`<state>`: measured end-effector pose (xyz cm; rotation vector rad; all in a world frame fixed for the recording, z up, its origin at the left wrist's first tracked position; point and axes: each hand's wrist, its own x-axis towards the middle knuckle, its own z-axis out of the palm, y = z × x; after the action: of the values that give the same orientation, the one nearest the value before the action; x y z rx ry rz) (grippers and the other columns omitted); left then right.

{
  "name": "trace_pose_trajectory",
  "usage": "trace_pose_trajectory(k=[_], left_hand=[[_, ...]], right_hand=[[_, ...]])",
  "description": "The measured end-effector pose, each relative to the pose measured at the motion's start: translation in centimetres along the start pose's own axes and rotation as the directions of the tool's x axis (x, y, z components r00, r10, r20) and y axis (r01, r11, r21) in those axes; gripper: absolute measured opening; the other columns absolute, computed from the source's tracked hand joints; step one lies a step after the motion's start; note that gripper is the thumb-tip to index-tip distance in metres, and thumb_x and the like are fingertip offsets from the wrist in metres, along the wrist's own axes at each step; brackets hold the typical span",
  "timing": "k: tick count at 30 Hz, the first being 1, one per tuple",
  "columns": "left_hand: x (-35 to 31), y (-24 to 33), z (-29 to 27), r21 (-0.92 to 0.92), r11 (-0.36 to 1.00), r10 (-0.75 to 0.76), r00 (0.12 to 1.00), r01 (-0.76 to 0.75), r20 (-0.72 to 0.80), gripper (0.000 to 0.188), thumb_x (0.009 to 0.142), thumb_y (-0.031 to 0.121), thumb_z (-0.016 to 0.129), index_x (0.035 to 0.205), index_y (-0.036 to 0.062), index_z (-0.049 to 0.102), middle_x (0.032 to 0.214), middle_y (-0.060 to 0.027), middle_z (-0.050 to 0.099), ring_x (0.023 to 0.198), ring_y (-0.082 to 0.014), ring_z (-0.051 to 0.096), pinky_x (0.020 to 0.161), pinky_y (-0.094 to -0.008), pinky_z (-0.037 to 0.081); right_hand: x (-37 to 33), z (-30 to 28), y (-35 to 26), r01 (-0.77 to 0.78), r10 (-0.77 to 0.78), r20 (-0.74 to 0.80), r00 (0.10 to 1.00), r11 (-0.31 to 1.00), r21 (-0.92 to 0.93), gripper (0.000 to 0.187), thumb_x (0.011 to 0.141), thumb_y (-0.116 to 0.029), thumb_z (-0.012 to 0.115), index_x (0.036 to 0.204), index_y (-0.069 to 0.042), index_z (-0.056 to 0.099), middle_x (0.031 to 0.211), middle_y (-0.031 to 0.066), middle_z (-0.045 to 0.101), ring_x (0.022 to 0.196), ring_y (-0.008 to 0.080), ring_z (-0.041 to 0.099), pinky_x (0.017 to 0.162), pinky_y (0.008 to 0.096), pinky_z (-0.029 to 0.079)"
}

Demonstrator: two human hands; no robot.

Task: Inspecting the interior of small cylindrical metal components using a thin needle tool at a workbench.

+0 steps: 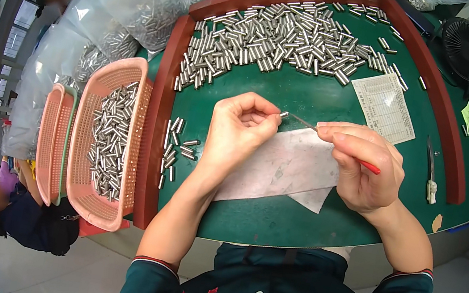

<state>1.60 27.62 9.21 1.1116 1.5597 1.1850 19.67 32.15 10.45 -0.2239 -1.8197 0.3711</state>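
Between the thumb and forefinger of my left hand (236,128) is a short, shiny metal pin (284,114), with only its end showing. My right hand (371,171) is closed in a pen-like grip round a slim metal hand tool (301,121) with a red handle end. The tool's thin tip points at the pin; whether they touch, I cannot tell. Under both hands lies a stained whitish cloth (280,170) on the green tabletop (294,232). Several loose pins (172,142) rest left of my left forearm, and a big heap of pins (285,36) spreads beyond my hands.
A dark red wooden frame (164,103) borders the work area. Left of it stands a pink basket (138,129) of pins, beside bags of metal parts (156,20). A printed sheet (384,106), a pointed tool (431,169) and a black fan (465,49) are at right.
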Motion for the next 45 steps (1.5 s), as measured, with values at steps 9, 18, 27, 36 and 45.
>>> trace_pose_trajectory(k=[9, 18, 27, 36, 45], left_hand=[[-0.3, 0.0, 0.3, -0.035, 0.999, 0.014, 0.999, -0.013, 0.035, 0.005, 0.074, -0.002, 0.063, 0.079, -0.003, 0.06, 0.071, -0.0059, 0.062, 0.062, -0.0076, 0.058, 0.057, -0.0183, 0.047], [-0.5, 0.0, 0.7, 0.046, 0.991, 0.13, 0.991, -0.129, -0.016, 0.005, 0.073, 0.002, 0.062, 0.076, -0.0021, 0.063, 0.067, -0.0021, 0.062, 0.058, -0.0036, 0.054, 0.056, -0.0173, 0.045], [0.6, -0.1, -1.1, -0.346, 0.938, 0.034, 0.999, -0.017, 0.043, 0.011, 0.08, -0.001, 0.059, 0.091, -0.0018, 0.057, 0.084, -0.0096, 0.062, 0.073, -0.0122, 0.06, 0.069, -0.0222, 0.049], [0.6, -0.2, -0.6, -0.354, 0.935, 0.023, 0.991, 0.025, 0.129, 0.011, 0.081, -0.001, 0.058, 0.092, -0.0013, 0.057, 0.085, -0.0105, 0.062, 0.074, -0.0136, 0.06, 0.07, -0.0238, 0.049], [0.5, -0.1, -0.6, -0.345, 0.938, 0.024, 0.991, 0.022, 0.131, 0.01, 0.08, -0.002, 0.058, 0.09, -0.0013, 0.057, 0.083, -0.0105, 0.062, 0.072, -0.0133, 0.059, 0.068, -0.0236, 0.049]], right_hand=[[-0.2, 0.2, 0.2, -0.005, 0.006, 0.042, 0.999, 1.0, -0.03, 0.019, 0.073, -0.002, 0.066, 0.086, 0.001, 0.053, 0.073, 0.0116, 0.062, 0.063, 0.0241, 0.063, 0.051, 0.0283, 0.051], [0.0, -0.2, -0.4, -0.019, 0.025, 0.105, 0.994, 0.998, -0.052, 0.019, 0.067, -0.003, 0.069, 0.081, 0.0, 0.056, 0.072, 0.0112, 0.062, 0.065, 0.0242, 0.064, 0.052, 0.0278, 0.051], [0.1, -0.7, -0.4, -0.107, 0.107, 0.009, 0.994, 0.993, 0.045, 0.012, 0.081, 0.001, 0.056, 0.093, 0.003, 0.052, 0.081, 0.0155, 0.064, 0.074, 0.0265, 0.065, 0.059, 0.0298, 0.053], [-0.5, 0.1, 0.1, -0.073, 0.088, -0.106, 0.99, 0.989, 0.131, 0.012, 0.081, 0.002, 0.056, 0.091, 0.005, 0.05, 0.08, 0.0164, 0.063, 0.068, 0.027, 0.064, 0.055, 0.0293, 0.052], [-0.4, 0.2, 0.3, -0.067, 0.075, -0.064, 0.995, 0.992, 0.107, 0.012, 0.08, 0.003, 0.056, 0.09, 0.006, 0.05, 0.078, 0.0155, 0.063, 0.066, 0.0252, 0.064, 0.054, 0.0278, 0.051]])
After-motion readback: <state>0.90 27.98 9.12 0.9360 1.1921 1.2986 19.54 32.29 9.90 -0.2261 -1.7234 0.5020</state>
